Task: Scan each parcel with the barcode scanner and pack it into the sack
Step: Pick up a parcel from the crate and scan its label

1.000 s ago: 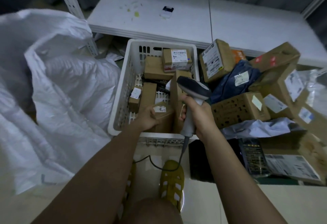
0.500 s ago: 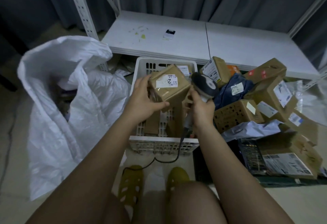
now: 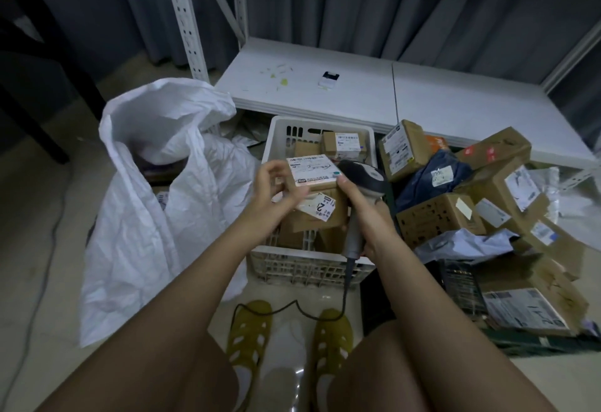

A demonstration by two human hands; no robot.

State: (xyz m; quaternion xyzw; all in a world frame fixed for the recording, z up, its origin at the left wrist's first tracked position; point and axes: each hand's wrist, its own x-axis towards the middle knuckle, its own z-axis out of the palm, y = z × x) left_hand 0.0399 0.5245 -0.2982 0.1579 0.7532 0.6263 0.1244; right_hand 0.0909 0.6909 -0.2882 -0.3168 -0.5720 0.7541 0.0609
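Gripping the cardboard parcel (image 3: pixel 317 202) from its left side, the left hand (image 3: pixel 276 192) has fingers curled against the box, held above the white basket (image 3: pixel 276 138). The right hand (image 3: pixel 364 210) wraps around the barcode scanner (image 3: pixel 361 184) handle, its thumb touching the parcel's white label at the top right corner. Its head sits just at three o'clock of the label. At nine o'clock of the basket stands the open white sack (image 3: pixel 146 190); at three o'clock lies a pile of boxes (image 3: pixel 481 190).
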